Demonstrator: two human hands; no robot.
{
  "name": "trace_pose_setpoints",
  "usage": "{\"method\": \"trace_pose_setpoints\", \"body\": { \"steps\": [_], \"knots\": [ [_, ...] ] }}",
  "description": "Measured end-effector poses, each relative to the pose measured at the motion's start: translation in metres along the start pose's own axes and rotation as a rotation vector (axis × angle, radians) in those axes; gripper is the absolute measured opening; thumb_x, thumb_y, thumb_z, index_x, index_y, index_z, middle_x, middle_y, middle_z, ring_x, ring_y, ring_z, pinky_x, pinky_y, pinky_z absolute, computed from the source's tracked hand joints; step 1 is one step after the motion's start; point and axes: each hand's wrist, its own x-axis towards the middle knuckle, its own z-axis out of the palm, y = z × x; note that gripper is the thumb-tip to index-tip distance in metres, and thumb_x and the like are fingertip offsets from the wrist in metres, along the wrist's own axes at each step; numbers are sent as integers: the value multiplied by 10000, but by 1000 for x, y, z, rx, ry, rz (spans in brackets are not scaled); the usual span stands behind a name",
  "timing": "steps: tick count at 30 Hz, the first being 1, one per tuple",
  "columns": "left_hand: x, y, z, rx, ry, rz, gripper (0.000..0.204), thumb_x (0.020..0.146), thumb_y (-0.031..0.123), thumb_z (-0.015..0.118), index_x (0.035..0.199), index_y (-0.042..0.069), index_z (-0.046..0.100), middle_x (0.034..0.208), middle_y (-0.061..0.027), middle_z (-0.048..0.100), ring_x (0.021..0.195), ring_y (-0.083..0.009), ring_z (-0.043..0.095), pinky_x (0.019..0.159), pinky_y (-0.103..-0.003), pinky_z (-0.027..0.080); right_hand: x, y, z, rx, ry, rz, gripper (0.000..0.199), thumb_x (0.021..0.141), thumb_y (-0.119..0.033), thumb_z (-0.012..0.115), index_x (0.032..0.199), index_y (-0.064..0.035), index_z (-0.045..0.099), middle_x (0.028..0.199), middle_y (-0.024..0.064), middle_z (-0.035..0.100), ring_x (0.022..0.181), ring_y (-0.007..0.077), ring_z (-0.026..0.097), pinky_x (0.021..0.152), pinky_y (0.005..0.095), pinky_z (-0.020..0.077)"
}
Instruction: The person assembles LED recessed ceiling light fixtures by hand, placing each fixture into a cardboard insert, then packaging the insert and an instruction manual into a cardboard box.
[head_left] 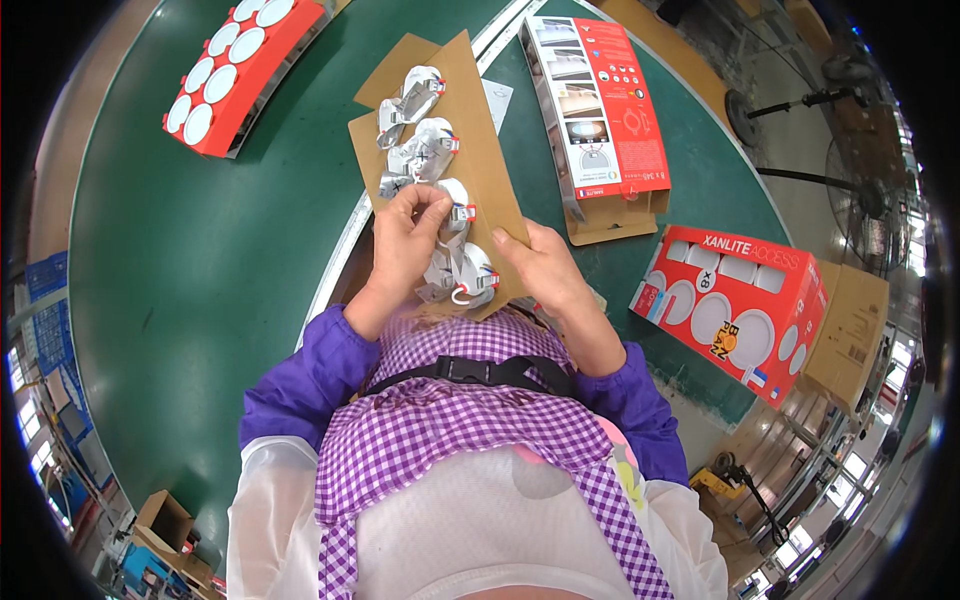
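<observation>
A brown cardboard insert (482, 125) is tilted up in front of my apron. Several white and silver spotlight fittings (432, 145) with small red tags sit along it in two rows. My left hand (408, 238) is closed in a pinch over the fittings near the middle. What its fingertips hold is hidden. Around the insert's right edge my right hand (545, 265) is closed, thumb on the front face. At the lower end, a white curved wire or clip (462, 296) sticks out beside the nearest fitting.
A red carton (600, 110) lies at the back right, its near flap open. Another red carton (735, 305) stands at the right beside a brown box (848, 335). A red pack of white round lights (225, 70) rests far left on the green table (200, 290).
</observation>
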Motion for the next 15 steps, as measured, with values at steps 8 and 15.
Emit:
{"method": "trace_pose_setpoints", "body": {
  "steps": [8,15],
  "knots": [
    [-8,-13,-1,112,83,265,83,893,62,630,906,-14,600,826,-49,617,716,-100,579,652,-254,484,-4,-11,0,-23,-20,68,319,943,-218,527,1146,20,590,918,125,664,836,174,618,778,319,481],
    [3,-6,-4,-5,-35,183,111,869,49,645,949,-7,592,802,-41,596,727,-108,572,668,-261,478,-1,-22,-7,-149,-69,-8,295,916,-190,546,1113,25,591,929,148,671,847,191,637,776,340,485]
  ]
}}
